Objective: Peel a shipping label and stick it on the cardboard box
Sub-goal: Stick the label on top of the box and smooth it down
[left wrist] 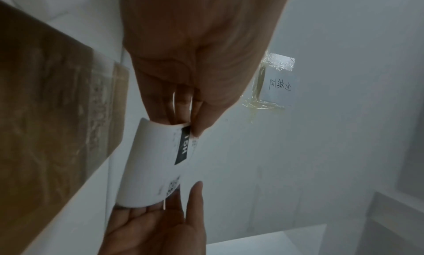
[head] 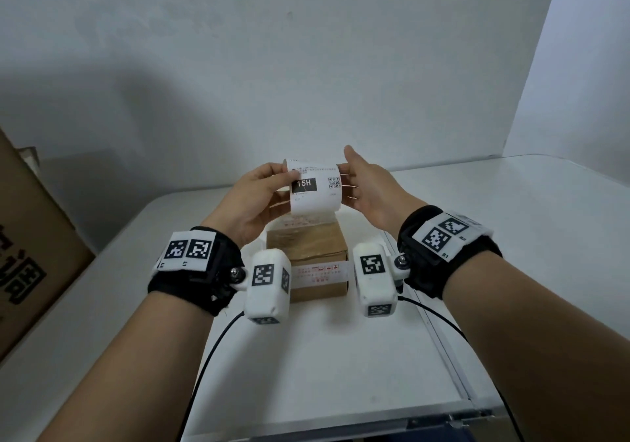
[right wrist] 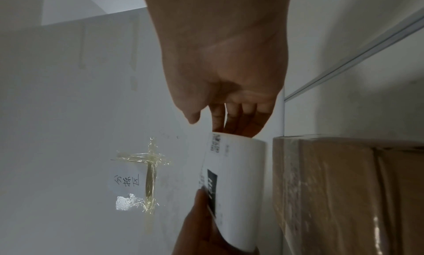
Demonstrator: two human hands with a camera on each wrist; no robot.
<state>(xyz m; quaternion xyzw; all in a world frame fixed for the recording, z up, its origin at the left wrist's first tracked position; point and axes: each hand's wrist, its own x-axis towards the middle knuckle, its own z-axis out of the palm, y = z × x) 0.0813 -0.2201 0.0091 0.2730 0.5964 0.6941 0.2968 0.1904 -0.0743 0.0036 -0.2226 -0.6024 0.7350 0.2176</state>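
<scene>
While the white table [head: 477,237] carries the small cardboard box [head: 306,247] at its middle, a big printed carton [head: 34,237] leans at the far left edge. The box top is taped and already bears a label strip on its near face. Above it, both hands hold the curled shipping label [head: 315,189] in the air, clear of the box. The left hand [head: 259,199] pinches its left edge between thumb and fingers; the right hand [head: 368,186] has straight fingers against the right edge, thumb lifted. The peeling step seems in hand; whether the backing is off, I cannot tell. Next comes lowering the label flat onto the top.
</scene>
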